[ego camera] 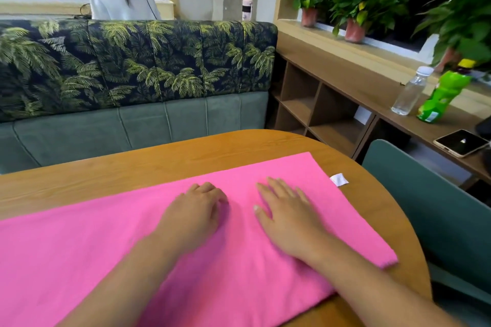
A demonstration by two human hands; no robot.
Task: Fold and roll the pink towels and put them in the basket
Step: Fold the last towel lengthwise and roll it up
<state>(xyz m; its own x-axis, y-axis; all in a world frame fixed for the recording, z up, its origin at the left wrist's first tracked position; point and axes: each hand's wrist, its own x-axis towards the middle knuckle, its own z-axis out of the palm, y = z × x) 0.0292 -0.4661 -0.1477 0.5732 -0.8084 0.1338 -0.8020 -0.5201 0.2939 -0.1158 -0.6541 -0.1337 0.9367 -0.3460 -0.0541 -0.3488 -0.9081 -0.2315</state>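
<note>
The pink towel is lying in a long band across the bench, and I am seeing the loosely bent left hand and flat right hand resting on it, gripping nothing, probably flattening it for rolling.

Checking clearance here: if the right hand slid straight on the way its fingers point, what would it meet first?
Only more pink towel, then its far edge and bare table; nothing stands ahead of the right hand before the sofa, as far as this view shows.
</note>
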